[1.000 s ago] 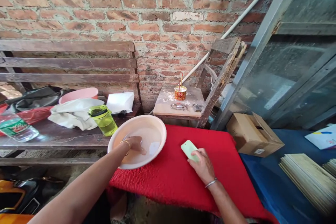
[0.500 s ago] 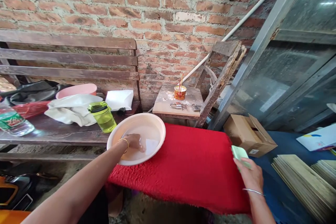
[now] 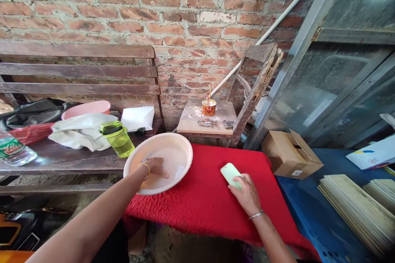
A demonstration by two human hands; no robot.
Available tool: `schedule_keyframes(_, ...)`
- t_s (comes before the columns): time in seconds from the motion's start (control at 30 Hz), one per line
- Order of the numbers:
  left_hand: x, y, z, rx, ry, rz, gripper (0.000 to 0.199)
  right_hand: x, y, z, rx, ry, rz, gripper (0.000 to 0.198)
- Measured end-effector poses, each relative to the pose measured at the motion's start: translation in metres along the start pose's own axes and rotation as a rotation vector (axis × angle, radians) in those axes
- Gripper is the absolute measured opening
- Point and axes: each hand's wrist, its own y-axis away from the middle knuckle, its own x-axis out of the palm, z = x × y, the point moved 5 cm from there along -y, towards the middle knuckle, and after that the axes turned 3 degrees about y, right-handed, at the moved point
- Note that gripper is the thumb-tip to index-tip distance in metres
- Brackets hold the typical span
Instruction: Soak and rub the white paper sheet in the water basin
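Your right hand [image 3: 245, 195], fingers gripping the green block [image 3: 231, 173], swung back onto the red cloth [image 3: 210, 201] from its edge; left fingers [image 3: 160, 171] stay flat in the basin [image 3: 173, 150].

Two basins, white [image 3: 182, 150] and pink [image 3: 84, 109]; two padlocks [image 3: 204, 123] [image 3: 226, 124]; two bottles [image 3: 119, 139] [image 3: 14, 152]; one cardboard box [image 3: 288, 159].

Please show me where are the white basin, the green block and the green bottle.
Basin [image 3: 182, 148]: head view, on its bare far rim.
Green block [image 3: 229, 171]: head view, on its top face, beyond the right hand [image 3: 245, 194].
Green bottle [image 3: 121, 141]: head view, on its clear body, under the cap.
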Motion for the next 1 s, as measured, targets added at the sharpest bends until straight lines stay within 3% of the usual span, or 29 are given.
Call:
schedule_keyframes(0.1,0.000,0.003,0.000,-0.008,0.013,0.012,0.079,-0.054,0.013,-0.072,0.201,0.061,-0.132,0.040)
schedule_keyframes(0.2,0.000,0.006,-0.001,-0.005,0.034,0.014,0.078,-0.109,0.035,-0.133,0.472,0.190,-0.238,0.043)
schedule_keyframes(0.27,-0.001,0.008,-0.002,-0.010,0.041,0.020,0.077,-0.135,0.046,-0.153,0.649,0.266,-0.295,0.043)
schedule_keyframes(0.33,-0.002,0.010,-0.004,-0.017,0.038,0.025,0.077,-0.143,0.044,-0.149,0.691,0.279,-0.310,0.044)
schedule_keyframes(0.43,-0.005,0.014,-0.007,-0.023,0.020,0.025,0.078,-0.116,0.020,-0.103,0.500,0.219,-0.258,0.043)
schedule_keyframes(0.63,-0.006,0.015,-0.006,-0.028,-0.010,0.020,0.079,0.014,-0.007,0.040,-0.016,0.054,0.017,0.022)
schedule_keyframes(0.73,-0.004,0.010,-0.003,-0.032,-0.020,0.021,0.080,0.056,-0.004,0.087,-0.202,0.050,0.145,0.023)
schedule_keyframes(0.8,-0.003,0.007,-0.001,-0.032,-0.022,0.025,0.081,0.063,-0.009,0.091,-0.240,0.076,0.183,0.022)
schedule_keyframes(0.87,-0.002,0.006,-0.001,-0.032,-0.022,0.029,0.080,0.051,-0.022,0.072,-0.175,0.094,0.169,0.021)
schedule_keyframes(1.0,0.000,0.005,-0.001,-0.027,-0.014,0.029,0.081,-0.010,-0.050,-0.007,0.076,0.160,0.043,0.025)
